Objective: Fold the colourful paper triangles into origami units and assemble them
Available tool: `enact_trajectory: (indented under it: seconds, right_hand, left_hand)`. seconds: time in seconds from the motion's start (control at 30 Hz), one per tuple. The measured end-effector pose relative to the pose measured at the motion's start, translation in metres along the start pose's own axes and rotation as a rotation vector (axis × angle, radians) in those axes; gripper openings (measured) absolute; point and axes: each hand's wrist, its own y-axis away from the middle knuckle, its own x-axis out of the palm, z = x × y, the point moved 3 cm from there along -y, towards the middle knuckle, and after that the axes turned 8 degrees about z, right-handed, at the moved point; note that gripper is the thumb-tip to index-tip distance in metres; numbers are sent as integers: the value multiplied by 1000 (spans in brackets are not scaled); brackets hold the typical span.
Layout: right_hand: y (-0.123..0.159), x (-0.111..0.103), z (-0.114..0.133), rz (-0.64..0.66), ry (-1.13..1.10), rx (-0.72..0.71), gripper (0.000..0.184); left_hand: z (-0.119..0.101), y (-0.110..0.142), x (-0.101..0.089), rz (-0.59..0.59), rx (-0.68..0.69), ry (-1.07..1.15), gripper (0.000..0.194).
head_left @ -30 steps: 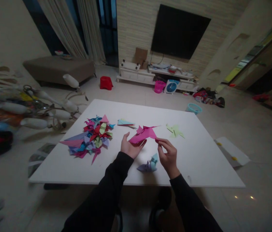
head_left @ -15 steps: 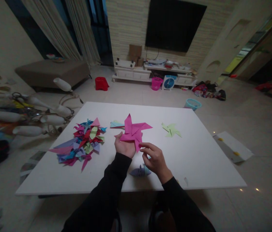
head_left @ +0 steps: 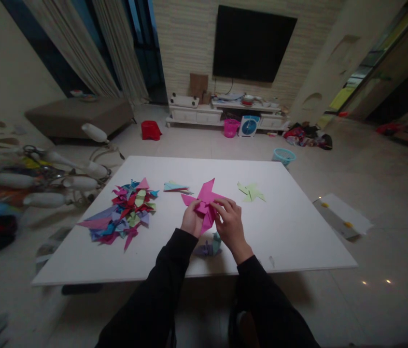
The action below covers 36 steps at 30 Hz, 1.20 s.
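A magenta folded paper pinwheel point(head_left: 208, 197) is held above the white table between my two hands. My left hand point(head_left: 191, 220) grips it from the left, thumb on top and the other fingers underneath. The fingers of my right hand point(head_left: 231, 224) pinch its right side near the centre. Below the hands lie small purple and teal folded papers point(head_left: 209, 246), partly hidden by my right hand. A light green paper pinwheel point(head_left: 252, 191) rests to the right. Behind and to the left is a small stack of folded papers point(head_left: 176, 187), blue on top.
A heap of colourful origami pieces point(head_left: 127, 212) covers the left part of the white table point(head_left: 298, 241). Past the far right corner stands a blue basket point(head_left: 284, 155) on the floor. A lamp with several white shades point(head_left: 80, 182) is beside the left edge.
The pinwheel has turned and come down slightly. My left thumb has moved onto its front, and my right fingers have closed on its right side. The camera view has shifted a little.
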Motion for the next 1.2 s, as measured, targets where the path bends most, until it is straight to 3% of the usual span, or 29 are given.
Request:
enact_trajectory:
  seconds: [0.3, 0.57, 0.73, 0.97, 1.2]
  right_hand:
    - [-9, 22, -3, 142, -6, 54, 30]
    - [-27, 34, -10, 209, -32, 81, 35]
    - [-26, 33, -14, 190, -52, 83, 29]
    - [-18, 27, -15, 170, -35, 96, 22]
    - [-15, 27, -12, 180, -20, 119, 22]
  left_hand:
    - [-5, -15, -26, -150, 44, -126, 5]
    - [-13, -37, -44, -304, 95, -420, 18]
    - [-15, -38, -46, -289, 141, -603, 37]
    - [-11, -24, -34, -324, 121, -668, 24]
    - [-1, -25, -44, -287, 131, -624, 29]
